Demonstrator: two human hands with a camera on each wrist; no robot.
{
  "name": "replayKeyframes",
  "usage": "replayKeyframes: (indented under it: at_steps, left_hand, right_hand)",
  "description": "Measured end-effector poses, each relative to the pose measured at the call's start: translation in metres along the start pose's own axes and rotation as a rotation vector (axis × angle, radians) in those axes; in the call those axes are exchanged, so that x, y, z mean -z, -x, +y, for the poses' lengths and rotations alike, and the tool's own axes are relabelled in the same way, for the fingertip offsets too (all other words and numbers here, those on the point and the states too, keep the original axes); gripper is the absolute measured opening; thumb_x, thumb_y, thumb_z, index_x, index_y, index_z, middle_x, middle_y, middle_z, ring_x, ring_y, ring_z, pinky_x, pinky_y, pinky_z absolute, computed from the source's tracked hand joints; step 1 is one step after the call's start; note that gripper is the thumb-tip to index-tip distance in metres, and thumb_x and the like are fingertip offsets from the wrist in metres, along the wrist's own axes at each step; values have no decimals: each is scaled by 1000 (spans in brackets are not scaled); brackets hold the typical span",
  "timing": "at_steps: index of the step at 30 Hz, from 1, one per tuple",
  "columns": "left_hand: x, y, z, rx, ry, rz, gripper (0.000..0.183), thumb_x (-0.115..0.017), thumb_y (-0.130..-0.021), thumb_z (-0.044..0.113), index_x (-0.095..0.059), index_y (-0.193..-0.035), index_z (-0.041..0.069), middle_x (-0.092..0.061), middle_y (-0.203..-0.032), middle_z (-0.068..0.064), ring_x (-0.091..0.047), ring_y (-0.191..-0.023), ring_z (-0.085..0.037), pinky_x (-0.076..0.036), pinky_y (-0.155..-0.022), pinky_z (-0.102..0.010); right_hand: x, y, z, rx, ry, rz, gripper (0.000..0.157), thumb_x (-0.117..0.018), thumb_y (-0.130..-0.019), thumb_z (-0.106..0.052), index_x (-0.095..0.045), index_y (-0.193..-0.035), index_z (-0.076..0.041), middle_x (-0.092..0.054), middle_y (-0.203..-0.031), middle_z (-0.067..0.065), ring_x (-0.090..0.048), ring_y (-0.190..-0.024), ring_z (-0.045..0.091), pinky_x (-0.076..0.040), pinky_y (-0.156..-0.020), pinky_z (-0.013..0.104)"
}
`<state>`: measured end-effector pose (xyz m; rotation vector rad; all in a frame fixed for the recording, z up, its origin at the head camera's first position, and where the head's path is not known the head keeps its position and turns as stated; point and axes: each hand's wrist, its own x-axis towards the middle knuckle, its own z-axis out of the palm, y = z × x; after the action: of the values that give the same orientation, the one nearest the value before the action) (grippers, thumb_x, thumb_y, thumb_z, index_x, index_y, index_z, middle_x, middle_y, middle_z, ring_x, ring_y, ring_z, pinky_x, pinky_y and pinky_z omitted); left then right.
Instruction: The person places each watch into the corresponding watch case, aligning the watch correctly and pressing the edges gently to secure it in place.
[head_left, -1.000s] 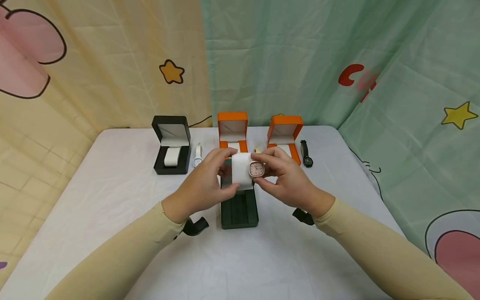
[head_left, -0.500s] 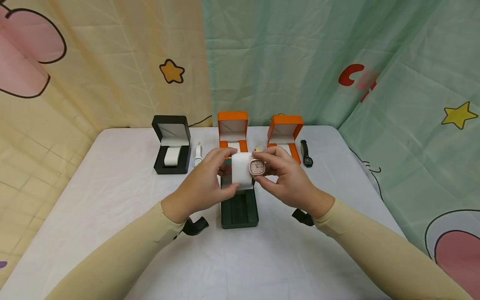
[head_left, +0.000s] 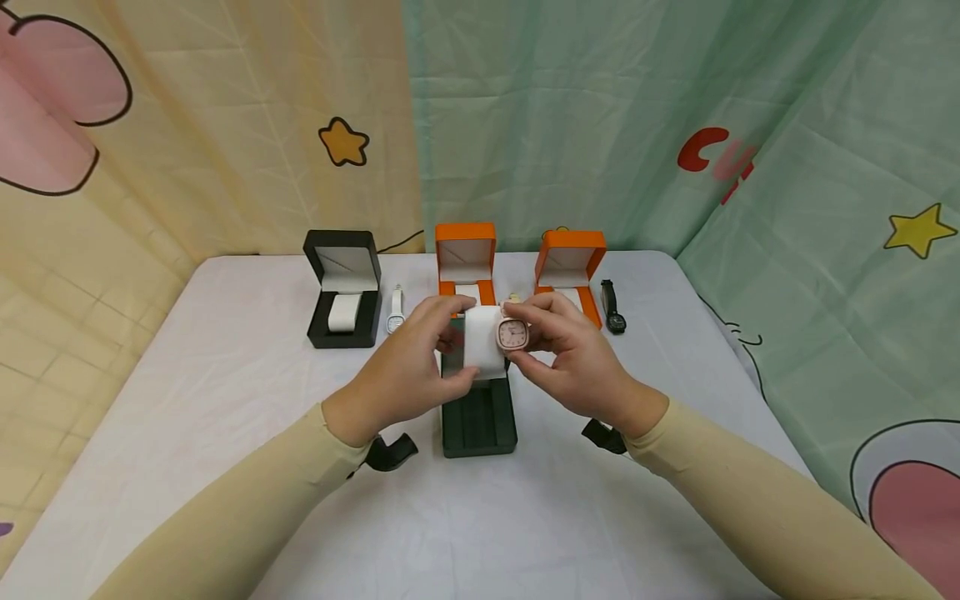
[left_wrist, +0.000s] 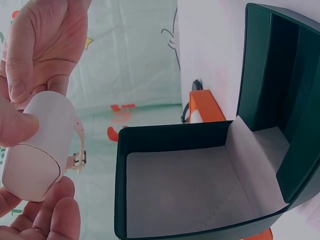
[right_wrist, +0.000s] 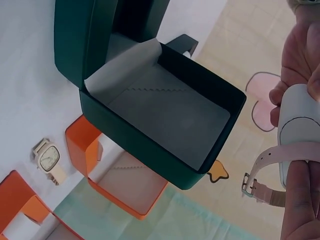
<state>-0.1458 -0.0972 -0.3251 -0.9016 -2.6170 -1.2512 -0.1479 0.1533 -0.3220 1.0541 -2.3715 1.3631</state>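
A white watch cushion (head_left: 482,343) is held up over the dark green watch box (head_left: 480,429), which stands with its lid raised. My left hand (head_left: 408,362) grips the cushion by its top and bottom edges. At the cushion's right end, my right hand (head_left: 573,357) pinches a pink watch (head_left: 513,335) with a squarish face turned toward me. In the right wrist view its pink strap (right_wrist: 280,152) is looped beside and across the cushion's end, with the buckle fastened. The left wrist view shows the buckle (left_wrist: 77,160) just off the cushion's side.
Behind stand an open black watch box (head_left: 341,337) and two orange ones, left (head_left: 465,242) and right (head_left: 572,242), each with a white cushion. A white watch (head_left: 396,312) and a black watch (head_left: 612,308) lie between and beside them; a gold watch (right_wrist: 48,157) lies by the orange boxes.
The pink watch has shifted and turned very slightly against the cushion's end in the right fingers. The left hand, the cushion and the boxes stay where they were.
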Motion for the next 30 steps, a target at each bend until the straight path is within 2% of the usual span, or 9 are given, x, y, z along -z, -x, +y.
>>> replayKeyframes:
  at_steps: [7,16,23,30]
  left_hand:
    - [-1,1,1,12,24,5,73,-81,-88,10,-44,-150,2,-51,-144,-13,-69,-104,-30,-62,-94,-44]
    - [0,0,1,7,23,19,74,-83,-88,9,-44,-151,2,-50,-145,-13,-70,-105,-30,-61,-94,-45]
    - [0,0,1,16,29,24,74,-83,-88,8,-44,-151,2,-49,-146,-13,-70,-107,-23,-61,-97,-39]
    - [-1,-1,2,20,46,31,73,-83,-88,7,-44,-150,3,-49,-146,-12,-70,-108,-22,-60,-99,-38]
  right_hand:
    - [-1,1,-2,5,1,-14,56,-77,-90,7,-61,-144,2,-55,-126,16,-69,-105,22,-59,-94,21]
    - [0,1,-3,-18,0,-46,58,-74,-93,6,-56,-149,2,-54,-128,16,-69,-107,23,-60,-94,24]
    - [1,2,-6,-52,1,-63,58,-74,-94,6,-56,-149,1,-53,-129,15,-68,-107,23,-61,-93,28]
    - [1,2,-7,-91,2,-70,61,-74,-94,6,-55,-151,-2,-53,-131,14,-67,-103,22,-62,-89,27]
